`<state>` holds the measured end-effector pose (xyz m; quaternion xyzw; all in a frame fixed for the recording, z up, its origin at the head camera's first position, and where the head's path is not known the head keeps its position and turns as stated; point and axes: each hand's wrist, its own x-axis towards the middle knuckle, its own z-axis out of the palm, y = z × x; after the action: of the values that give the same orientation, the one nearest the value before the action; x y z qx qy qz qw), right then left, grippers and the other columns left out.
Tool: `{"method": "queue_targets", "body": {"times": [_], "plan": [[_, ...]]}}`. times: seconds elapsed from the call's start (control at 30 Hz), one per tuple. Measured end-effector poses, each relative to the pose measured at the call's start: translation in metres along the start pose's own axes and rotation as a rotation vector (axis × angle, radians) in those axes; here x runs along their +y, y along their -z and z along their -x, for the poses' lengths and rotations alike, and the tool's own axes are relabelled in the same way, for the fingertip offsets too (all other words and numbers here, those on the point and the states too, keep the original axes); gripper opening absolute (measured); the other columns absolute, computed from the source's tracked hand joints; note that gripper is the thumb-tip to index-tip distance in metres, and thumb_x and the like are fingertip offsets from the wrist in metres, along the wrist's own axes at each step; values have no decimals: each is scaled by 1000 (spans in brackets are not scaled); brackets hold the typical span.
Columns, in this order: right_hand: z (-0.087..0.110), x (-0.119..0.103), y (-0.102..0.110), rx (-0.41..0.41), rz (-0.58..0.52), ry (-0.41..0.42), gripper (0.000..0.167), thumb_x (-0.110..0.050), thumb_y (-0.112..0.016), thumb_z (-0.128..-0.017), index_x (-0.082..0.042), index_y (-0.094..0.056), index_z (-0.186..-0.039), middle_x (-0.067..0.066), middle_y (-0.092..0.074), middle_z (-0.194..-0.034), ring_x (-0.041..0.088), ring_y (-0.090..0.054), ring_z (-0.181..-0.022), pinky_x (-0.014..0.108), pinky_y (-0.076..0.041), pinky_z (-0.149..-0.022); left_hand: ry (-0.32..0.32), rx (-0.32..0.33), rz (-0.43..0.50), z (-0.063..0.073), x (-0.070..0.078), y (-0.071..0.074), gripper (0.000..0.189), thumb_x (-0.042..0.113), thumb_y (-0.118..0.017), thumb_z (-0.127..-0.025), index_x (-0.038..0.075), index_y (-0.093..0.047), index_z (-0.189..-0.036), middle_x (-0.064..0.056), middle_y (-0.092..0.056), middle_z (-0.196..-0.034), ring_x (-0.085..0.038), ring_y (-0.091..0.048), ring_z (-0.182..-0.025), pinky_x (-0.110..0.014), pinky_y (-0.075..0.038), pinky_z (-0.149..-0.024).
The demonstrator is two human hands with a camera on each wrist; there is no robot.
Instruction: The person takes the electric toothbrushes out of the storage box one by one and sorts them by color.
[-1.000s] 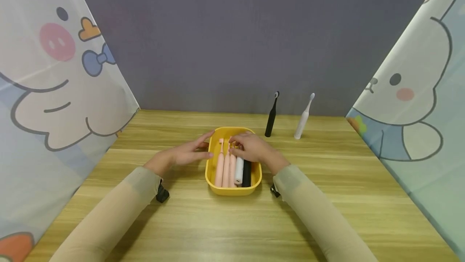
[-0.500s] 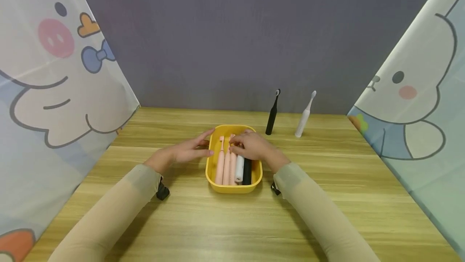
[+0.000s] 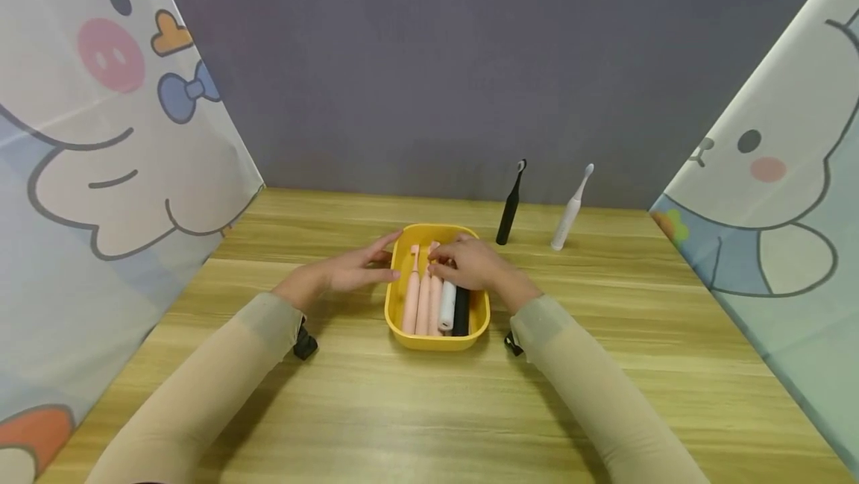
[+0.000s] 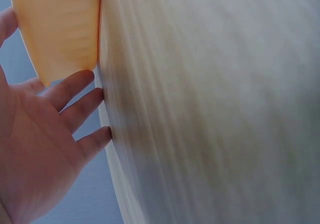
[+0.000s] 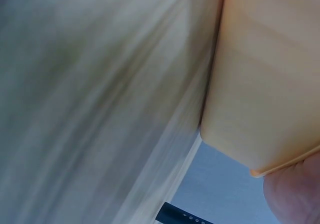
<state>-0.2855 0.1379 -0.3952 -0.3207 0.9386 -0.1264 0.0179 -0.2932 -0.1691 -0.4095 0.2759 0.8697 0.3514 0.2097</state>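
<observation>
A yellow bin [image 3: 438, 344] stands on the table with electric toothbrushes lying lengthwise inside. From left to right come several pink toothbrushes [image 3: 411, 309], a white one [image 3: 447, 309] and a black one [image 3: 461, 314]. My left hand [image 3: 352, 269] is at the bin's left side, its fingers spread and nearly straight. In the left wrist view that hand [image 4: 42, 129] has fingers at the bin's outer wall [image 4: 60, 29]. My right hand [image 3: 473, 264] reaches over the bin's right rim, thumb and fingertips by the pink toothbrushes' necks. Whether they pinch a neck, I cannot tell.
Behind the bin to the right, a black electric toothbrush [image 3: 511, 208] and a white electric toothbrush [image 3: 570, 214] stand upright on the wood-grain table [image 3: 416, 424]. A grey panel [image 3: 436, 74] closes off the back, with cartoon-printed sheets [image 3: 121, 171] on both sides.
The head view has shifted slightly, so everything sits a little higher and further right. A second pink brush head now shows by the right fingertips. Both hands keep nearly the same place at the bin.
</observation>
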Motion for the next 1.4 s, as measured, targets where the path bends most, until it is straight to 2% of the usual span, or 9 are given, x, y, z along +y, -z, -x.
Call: {"method": "queue_targets", "body": {"times": [0.23, 0.4, 0.5, 0.6, 0.77, 0.87, 1.0, 1.2, 1.4], "plan": [[2, 6, -7, 12, -59, -13, 38, -46, -60, -112, -22, -77, -137, -1, -80, -123, 23, -62, -108, 44, -57, -92, 10, -11, 6, -1, -2, -4, 97, 66, -62, -105, 45, 0, -177, -18, -40, -176, -47, -38, -162, -74, -23, -131], [5, 10, -6, 24, -185, -46, 44, -47, -60, -111, -19, -73, -144, 0, -79, -130, 20, -64, -107, 42, -58, -93, 6, -33, -1, -6, -1, -3, 97, 66, -61, -105, 45, 2, -176, -18, -39, -176, -47, -38, -162, -74, -24, -131], [6, 10, -1, 66, -267, -40, 45, -44, -65, -110, -15, -73, -143, 3, -79, -129, 21, -66, -104, 43, -60, -91, -9, -29, -11, -10, 1, 0, 97, 65, -61, -106, 43, 2, -177, -18, -40, -176, -47, -38, -162, -73, -24, -131], [6, 9, 4, 109, -317, -28, 44, -41, -70, -108, -12, -74, -142, 5, -78, -127, 23, -67, -104, 44, -60, -90, -7, -21, -8, -12, 4, 2, 97, 66, -62, -105, 46, 1, -176, -17, -40, -176, -46, -37, -162, -74, -23, -131], [5, 5, 9, 156, -376, -19, 44, -41, -74, -106, -15, -75, -141, 4, -76, -129, 26, -67, -113, 43, -58, -92, 5, -23, 2, -9, 5, 6, 98, 67, -62, -104, 49, 2, -175, -17, -38, -177, -47, -37, -162, -75, -23, -131], [5, 1, 12, 195, -451, -5, 42, -39, -75, -106, -16, -74, -141, 4, -76, -131, 25, -70, -115, 45, -59, -95, -4, -13, 10, -7, 5, 7, 98, 65, -62, -105, 45, 2, -176, -19, -38, -176, -49, -37, -162, -76, -23, -130], [7, -6, 13, 212, -609, 10, 40, -29, -78, -105, -14, -73, -142, 6, -76, -135, 25, -75, -114, 44, -64, -96, -2, -10, 9, -6, 3, 7, 98, 65, -62, -105, 43, 1, -177, -20, -40, -175, -48, -37, -162, -75, -23, -131], [12, -16, 13, 216, -829, 6, 40, -15, -77, -105, -8, -70, -143, 15, -71, -139, 29, -78, -109, 42, -70, -83, 7, -12, -6, -5, -3, 4, 97, 66, -62, -105, 43, 0, -177, -19, -42, -174, -46, -39, -162, -73, -25, -131], [15, -20, 17, 255, -882, -20, 41, -12, -75, -105, -7, -67, -145, 14, -70, -144, 30, -78, -111, 48, -70, -83, -1, -8, -6, -4, 0, 3, 97, 63, -62, -107, 40, 0, -177, -20, -42, -174, -48, -39, -161, -74, -25, -131]]}}
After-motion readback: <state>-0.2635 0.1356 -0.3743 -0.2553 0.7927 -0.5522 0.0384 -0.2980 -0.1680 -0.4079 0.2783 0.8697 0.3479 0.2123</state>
